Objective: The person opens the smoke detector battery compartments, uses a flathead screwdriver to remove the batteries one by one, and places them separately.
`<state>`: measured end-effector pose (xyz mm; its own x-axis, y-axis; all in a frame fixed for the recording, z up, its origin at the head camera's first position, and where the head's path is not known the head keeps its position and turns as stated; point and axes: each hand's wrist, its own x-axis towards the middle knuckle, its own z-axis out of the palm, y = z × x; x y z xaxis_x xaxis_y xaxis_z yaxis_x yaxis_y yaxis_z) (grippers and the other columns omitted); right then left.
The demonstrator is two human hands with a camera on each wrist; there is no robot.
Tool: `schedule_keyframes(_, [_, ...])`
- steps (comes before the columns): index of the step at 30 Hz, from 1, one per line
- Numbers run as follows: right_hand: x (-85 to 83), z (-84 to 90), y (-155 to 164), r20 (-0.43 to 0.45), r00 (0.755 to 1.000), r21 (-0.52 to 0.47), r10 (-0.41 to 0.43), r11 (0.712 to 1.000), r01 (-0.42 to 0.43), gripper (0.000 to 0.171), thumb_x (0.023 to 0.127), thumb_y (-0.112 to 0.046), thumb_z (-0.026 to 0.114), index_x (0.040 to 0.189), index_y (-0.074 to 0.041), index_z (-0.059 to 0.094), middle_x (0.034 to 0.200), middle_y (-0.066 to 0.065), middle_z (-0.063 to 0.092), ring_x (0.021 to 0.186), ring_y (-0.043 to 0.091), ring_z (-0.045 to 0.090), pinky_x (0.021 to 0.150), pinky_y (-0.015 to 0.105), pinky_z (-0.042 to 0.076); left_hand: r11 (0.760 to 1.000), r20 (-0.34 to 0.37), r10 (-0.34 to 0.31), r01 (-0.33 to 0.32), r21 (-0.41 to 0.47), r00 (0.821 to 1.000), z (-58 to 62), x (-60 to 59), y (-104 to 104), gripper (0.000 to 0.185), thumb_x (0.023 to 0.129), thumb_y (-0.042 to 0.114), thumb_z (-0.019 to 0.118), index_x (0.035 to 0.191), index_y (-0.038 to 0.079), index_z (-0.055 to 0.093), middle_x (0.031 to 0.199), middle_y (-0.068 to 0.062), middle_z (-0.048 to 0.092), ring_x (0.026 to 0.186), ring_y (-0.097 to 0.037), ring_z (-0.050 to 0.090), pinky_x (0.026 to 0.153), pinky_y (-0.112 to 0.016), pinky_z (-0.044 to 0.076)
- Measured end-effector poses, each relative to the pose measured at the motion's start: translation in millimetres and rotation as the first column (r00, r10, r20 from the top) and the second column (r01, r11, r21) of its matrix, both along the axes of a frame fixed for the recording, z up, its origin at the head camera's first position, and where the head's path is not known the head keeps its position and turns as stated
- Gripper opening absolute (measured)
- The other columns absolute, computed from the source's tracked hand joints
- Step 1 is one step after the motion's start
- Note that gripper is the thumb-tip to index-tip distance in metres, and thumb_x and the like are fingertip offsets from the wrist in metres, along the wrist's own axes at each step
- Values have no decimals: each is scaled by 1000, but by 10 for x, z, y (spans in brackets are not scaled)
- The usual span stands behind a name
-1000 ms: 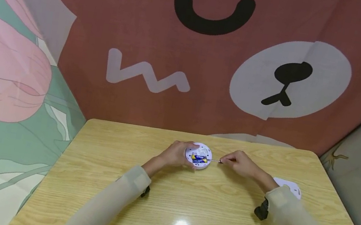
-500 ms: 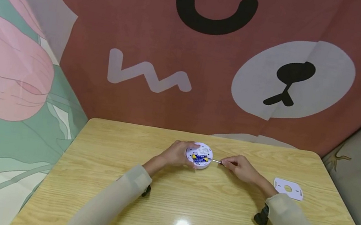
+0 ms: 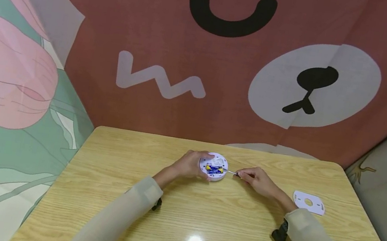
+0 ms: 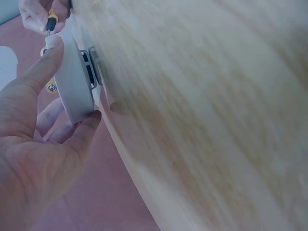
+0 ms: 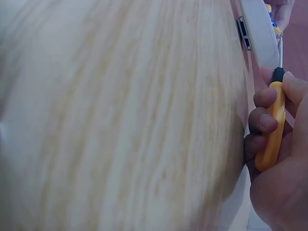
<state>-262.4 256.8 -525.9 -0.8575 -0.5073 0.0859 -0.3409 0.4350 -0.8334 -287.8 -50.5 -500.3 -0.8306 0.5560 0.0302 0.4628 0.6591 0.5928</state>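
My left hand [image 3: 190, 164] grips a round white smoke alarm [image 3: 218, 159] by its left side, its back turned up toward the head camera. Blue and yellow batteries [image 3: 214, 169] lie side by side in its open compartment. From the right, my right hand [image 3: 259, 180] holds a screwdriver [image 5: 273, 127] by its yellow handle, fingers wrapped round it and thumb near the black collar. The metal shaft reaches the right end of the batteries, at the alarm's edge. Seen from the left wrist, the alarm [image 4: 72, 79] stands on edge between thumb and fingers, dark slots on its far face.
A flat white mounting plate [image 3: 317, 204] with a round hole lies on the table to the right, beside the right sleeve. The wooden table [image 3: 221, 227] ends at a curtain [image 3: 163, 115] with a bear print.
My right hand has dropped slightly and the screwdriver is a little more tilted. The white plate, partly hidden by the right sleeve before, now shows almost whole. The left hand keeps its hold.
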Motion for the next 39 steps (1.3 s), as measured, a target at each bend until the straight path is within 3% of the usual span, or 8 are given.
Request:
schedule_keyframes(13, [17,-2,3,49,998,-33,-34,999,36,26,110,-10,57,115,4,78,69,19,58,54,5,39,54,24,37,1000,15,4,-4,10,1000,1,-2,-11,88,74,32,100,150,12,61,156,-10,56,144,-29,54,124,-48,34])
schedule_keyframes(22, [-21,14,81,53,997,-42,-57,997,59,28,111,-13,56,114,4,78,76,19,67,57,16,49,54,26,44,1000,17,4,-4,-4,1000,20,-6,-18,87,75,34,99,151,13,61,158,-11,54,144,-28,53,124,-49,33])
schedule_keyframes(30, [-34,71,169,2,996,-1,-94,996,94,26,110,-15,59,110,3,78,75,20,64,60,6,45,58,25,40,1000,-12,-8,8,1,1000,22,-5,-4,87,73,32,100,149,10,62,154,-11,58,141,-28,57,121,-46,38])
schedule_keyframes(39, [-25,126,311,-1,992,55,-124,991,124,25,103,-18,72,118,1,78,79,16,70,59,11,52,56,24,43,1000,3,5,-5,12,1000,-15,0,-4,87,73,33,100,149,11,62,155,-13,56,143,-30,55,122,-45,38])
